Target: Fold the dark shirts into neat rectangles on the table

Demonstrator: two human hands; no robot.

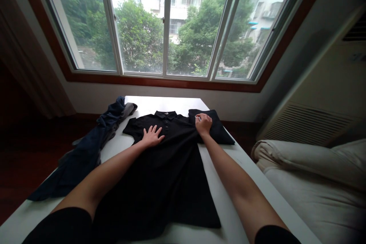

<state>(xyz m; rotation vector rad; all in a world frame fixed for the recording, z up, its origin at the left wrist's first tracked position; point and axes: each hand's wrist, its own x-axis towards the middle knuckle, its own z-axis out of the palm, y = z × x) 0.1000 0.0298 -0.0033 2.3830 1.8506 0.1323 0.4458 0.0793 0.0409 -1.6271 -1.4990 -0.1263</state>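
A black polo shirt (171,167) lies spread on the white table (183,103), its buttoned collar at the far end and its hem towards me. My left hand (153,136) rests flat on the chest of the shirt, left of the buttons, with its fingers spread. At the shirt's right shoulder my right hand (203,124) is closed, gripping the cloth near the sleeve; creases run from there across the front. Just beyond and beneath that hand sits a folded dark garment (220,129), partly hidden by the hand and shirt.
Crumpled dark blue and grey clothes (85,156) lie along the table's left edge, some overhanging it. A pale sofa (311,171) stands close on the right. Past the table's far end are a wall and a wide window (166,77). A curtain (34,53) hangs at left.
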